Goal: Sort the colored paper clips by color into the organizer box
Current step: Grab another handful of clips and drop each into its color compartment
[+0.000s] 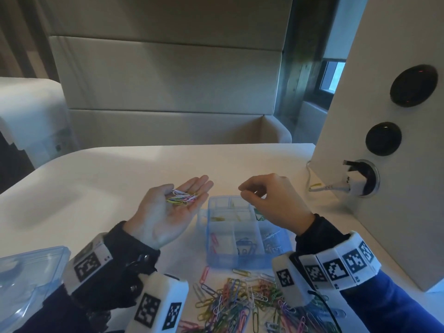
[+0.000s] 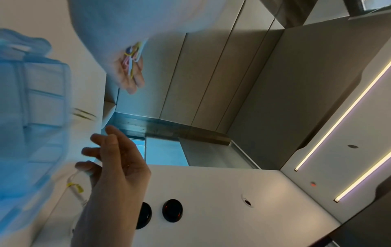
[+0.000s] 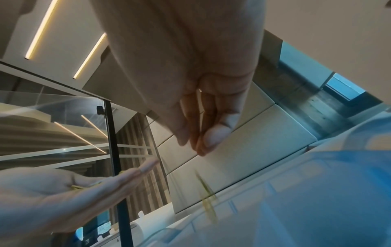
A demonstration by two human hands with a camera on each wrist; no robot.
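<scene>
Clips: small mixed handful point(image 1: 182, 197) lies in left hand point(image 1: 168, 212), palm up, fingers flat. Right hand point(image 1: 271, 200) hovers over organizer box point(image 1: 240, 258), fingers curled loosely downward; can't tell if it pinches anything. A blurred yellow clip point(image 3: 208, 197) shows below its fingertips. Box sits between both hands: yellow, green, pink, blue and white clips in separate compartments. Big unsorted pile point(image 1: 245, 301) lies nearer than both wrists. One clear lid point(image 1: 26, 280) lies left of left wrist.
</scene>
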